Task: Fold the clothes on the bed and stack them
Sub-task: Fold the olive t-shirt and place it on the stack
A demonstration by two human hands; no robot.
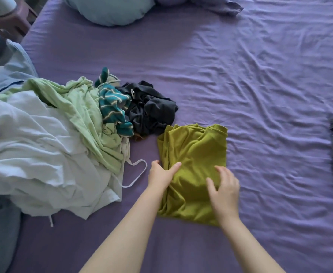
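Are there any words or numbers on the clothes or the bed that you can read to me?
None can be read.
The crumpled black garment has a small white mark near its top; it is too small and blurred to read.
The olive-green folded shirt, the teal striped top, the pale green cloth, the white cloth and the purple bed sheet show no writing.

2 bare forearms are reaching forward from the bottom edge, converging slightly. The left hand is lying palm down, fingers straight and together, thumb angling out to the right. The right hand is hovering or resting just beside it, fingers spread and relaxed, slightly blurred, its back facing the camera.
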